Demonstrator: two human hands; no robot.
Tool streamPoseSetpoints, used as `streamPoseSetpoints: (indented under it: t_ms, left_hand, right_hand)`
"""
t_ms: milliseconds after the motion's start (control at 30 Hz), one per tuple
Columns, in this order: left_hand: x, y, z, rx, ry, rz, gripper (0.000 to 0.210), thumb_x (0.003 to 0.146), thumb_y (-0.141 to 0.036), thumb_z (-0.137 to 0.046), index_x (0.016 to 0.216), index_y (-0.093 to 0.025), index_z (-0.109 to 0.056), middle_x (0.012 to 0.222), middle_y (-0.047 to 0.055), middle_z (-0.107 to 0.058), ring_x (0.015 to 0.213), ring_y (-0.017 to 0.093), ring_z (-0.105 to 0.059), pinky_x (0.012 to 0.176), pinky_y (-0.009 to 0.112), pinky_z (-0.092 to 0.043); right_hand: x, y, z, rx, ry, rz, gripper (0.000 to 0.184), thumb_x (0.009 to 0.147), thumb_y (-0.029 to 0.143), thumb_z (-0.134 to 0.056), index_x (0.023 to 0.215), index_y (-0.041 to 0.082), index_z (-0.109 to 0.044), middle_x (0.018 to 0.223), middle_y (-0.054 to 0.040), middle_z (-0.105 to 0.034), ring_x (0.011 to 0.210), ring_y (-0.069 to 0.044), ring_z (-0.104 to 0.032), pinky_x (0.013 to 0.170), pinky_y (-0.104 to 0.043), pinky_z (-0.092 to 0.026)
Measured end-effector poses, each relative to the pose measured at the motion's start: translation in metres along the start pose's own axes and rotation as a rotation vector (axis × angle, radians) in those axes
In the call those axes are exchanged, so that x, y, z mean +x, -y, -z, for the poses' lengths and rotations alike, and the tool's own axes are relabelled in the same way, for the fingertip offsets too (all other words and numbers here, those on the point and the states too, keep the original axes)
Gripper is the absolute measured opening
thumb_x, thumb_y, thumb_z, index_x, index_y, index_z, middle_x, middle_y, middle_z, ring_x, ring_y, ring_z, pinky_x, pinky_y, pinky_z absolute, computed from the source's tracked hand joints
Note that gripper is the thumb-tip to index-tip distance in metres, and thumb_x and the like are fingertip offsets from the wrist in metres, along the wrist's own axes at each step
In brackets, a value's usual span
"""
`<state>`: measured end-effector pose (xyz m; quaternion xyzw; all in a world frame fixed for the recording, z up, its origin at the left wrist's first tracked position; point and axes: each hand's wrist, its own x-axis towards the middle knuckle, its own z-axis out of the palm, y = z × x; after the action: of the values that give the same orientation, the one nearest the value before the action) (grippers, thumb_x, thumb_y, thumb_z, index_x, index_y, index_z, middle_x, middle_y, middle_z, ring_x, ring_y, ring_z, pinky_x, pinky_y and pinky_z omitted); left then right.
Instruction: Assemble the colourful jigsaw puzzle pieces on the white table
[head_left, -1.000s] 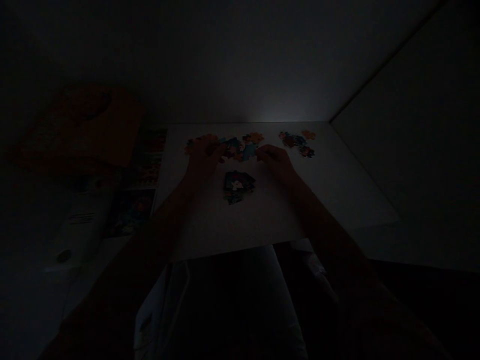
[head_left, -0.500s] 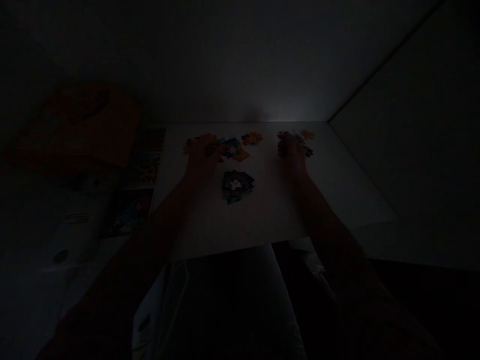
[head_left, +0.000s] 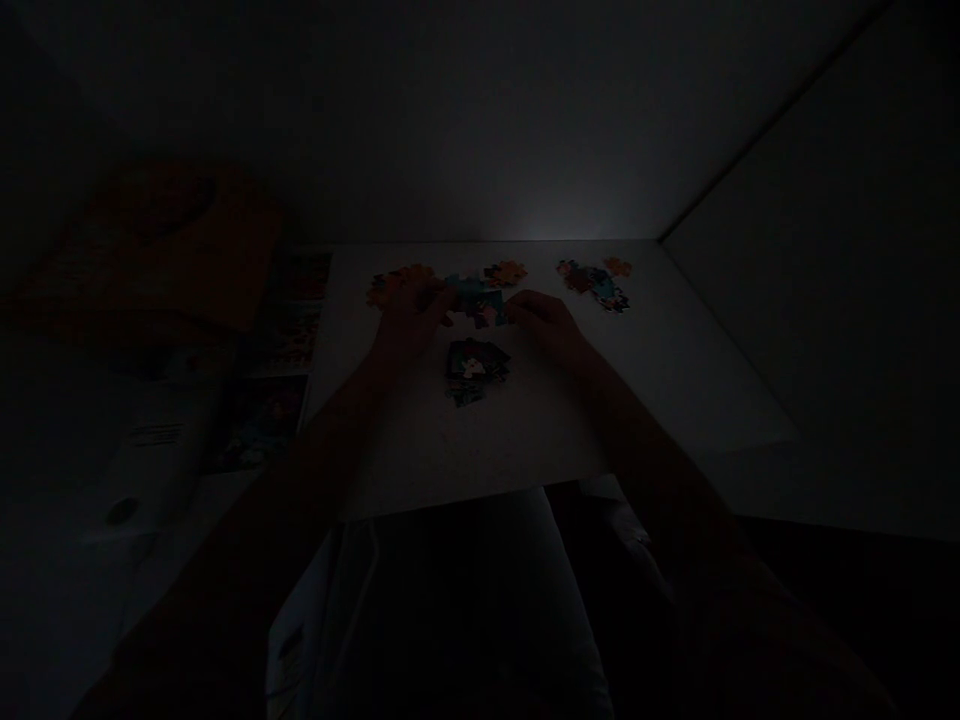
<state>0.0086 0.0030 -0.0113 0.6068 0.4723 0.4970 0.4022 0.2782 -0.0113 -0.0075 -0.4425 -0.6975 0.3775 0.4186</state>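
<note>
In the dim head view, my left hand [head_left: 411, 312] is closed at the left edge of a small cluster of jigsaw puzzle pieces [head_left: 466, 286]. Opposite it, my right hand [head_left: 546, 322] pinches a dark teal puzzle piece [head_left: 497, 304] between thumb and fingers. Both hands are close together, with the pieces between their fingertips. Just in front lies a dark pile of puzzle pieces [head_left: 477, 362] with a pale patch on top. Orange pieces [head_left: 415, 272] lie behind my left hand, partly hidden by it. Low light blurs the fine edges.
Another orange group of pieces [head_left: 505, 272] lies at the back of the white table [head_left: 555, 430]. A mixed group [head_left: 592, 280] is at the back right. Picture sheets [head_left: 259, 420] and an orange bag [head_left: 157, 250] sit to the left. A wall rises behind.
My right hand has moved left from the back-right group to the pieces by my left hand. That right group is uncovered now. My left hand has hardly moved.
</note>
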Motion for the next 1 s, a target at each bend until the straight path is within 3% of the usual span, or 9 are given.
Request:
streamPoseSetpoints:
  t_ms: [167, 367, 500, 600, 700, 833, 933, 1000]
  left_hand:
    - [0.003, -0.002, 0.008, 0.030, -0.042, -0.049, 0.037, 0.110, -0.055, -0.077, 0.099, -0.019, -0.074, 0.098, 0.008, -0.078, 0.085, 0.018, -0.074, 0.074, 0.027, -0.062]
    - [-0.006, -0.011, 0.006, 0.085, 0.123, -0.086, 0.035, 0.104, -0.053, -0.080, 0.097, -0.018, -0.081, 0.093, 0.008, -0.078, 0.080, 0.018, -0.069, 0.074, 0.028, -0.060]
    - [-0.008, -0.009, 0.000, 0.064, 0.181, -0.102, 0.037, 0.103, -0.055, -0.081, 0.103, -0.018, -0.083, 0.094, 0.008, -0.079, 0.083, 0.019, -0.071, 0.079, 0.030, -0.061]
    - [-0.009, -0.008, -0.002, 0.076, 0.147, -0.066, 0.042, 0.106, -0.059, -0.078, 0.112, -0.018, -0.084, 0.105, 0.010, -0.082, 0.090, 0.020, -0.075, 0.085, 0.032, -0.063]
    - [-0.015, -0.012, -0.004, 0.170, 0.148, -0.104, 0.046, 0.099, -0.061, -0.086, 0.122, -0.021, -0.086, 0.122, 0.011, -0.084, 0.109, 0.025, -0.078, 0.100, 0.038, -0.064]
    - [-0.029, -0.019, -0.006, 0.340, 0.371, -0.283, 0.056, 0.097, -0.063, -0.089, 0.140, -0.027, -0.087, 0.138, 0.013, -0.082, 0.137, 0.035, -0.074, 0.127, 0.054, -0.054]
    - [-0.033, -0.019, -0.007, 0.354, 0.507, -0.323, 0.062, 0.100, -0.062, -0.085, 0.153, -0.028, -0.083, 0.146, 0.015, -0.080, 0.139, 0.037, -0.073, 0.130, 0.056, -0.052]
    - [-0.034, -0.017, -0.005, 0.365, 0.592, -0.393, 0.054, 0.105, -0.054, -0.077, 0.153, -0.029, -0.084, 0.153, 0.014, -0.078, 0.141, 0.036, -0.072, 0.128, 0.053, -0.053]
  right_hand:
    - [-0.001, -0.002, -0.001, -0.027, 0.048, -0.025, 0.055, 0.093, 0.080, -0.083, 0.084, 0.026, -0.073, 0.085, -0.0027, -0.071, 0.083, -0.023, -0.062, 0.084, -0.041, -0.051]
    - [0.001, -0.001, -0.009, -0.012, -0.025, 0.025, 0.056, 0.092, 0.082, -0.083, 0.095, 0.027, -0.075, 0.095, -0.0042, -0.074, 0.090, -0.024, -0.063, 0.085, -0.040, -0.054]
    - [0.001, 0.001, -0.008, -0.019, -0.019, 0.050, 0.059, 0.092, 0.086, -0.081, 0.092, 0.028, -0.073, 0.089, -0.0022, -0.069, 0.087, -0.023, -0.058, 0.085, -0.040, -0.052]
    - [0.002, 0.001, -0.006, -0.003, -0.045, 0.028, 0.059, 0.090, 0.086, -0.081, 0.087, 0.028, -0.069, 0.084, -0.0008, -0.064, 0.084, -0.022, -0.055, 0.084, -0.040, -0.049]
    - [0.004, -0.001, -0.002, 0.019, -0.115, 0.007, 0.059, 0.089, 0.086, -0.080, 0.085, 0.028, -0.066, 0.081, -0.0004, -0.059, 0.082, -0.023, -0.053, 0.083, -0.041, -0.048]
    - [0.007, -0.006, 0.006, -0.013, -0.192, 0.008, 0.062, 0.092, 0.090, -0.074, 0.084, 0.030, -0.062, 0.081, -0.0017, -0.057, 0.084, -0.024, -0.055, 0.083, -0.043, -0.050]
    - [0.009, -0.015, 0.012, -0.007, -0.265, 0.028, 0.067, 0.094, 0.095, -0.069, 0.080, 0.030, -0.058, 0.080, -0.0019, -0.054, 0.081, -0.024, -0.054, 0.080, -0.043, -0.050]
    - [0.011, -0.021, 0.016, 0.006, -0.307, 0.031, 0.071, 0.093, 0.098, -0.069, 0.078, 0.030, -0.057, 0.079, -0.0015, -0.052, 0.079, -0.023, -0.053, 0.078, -0.042, -0.050]
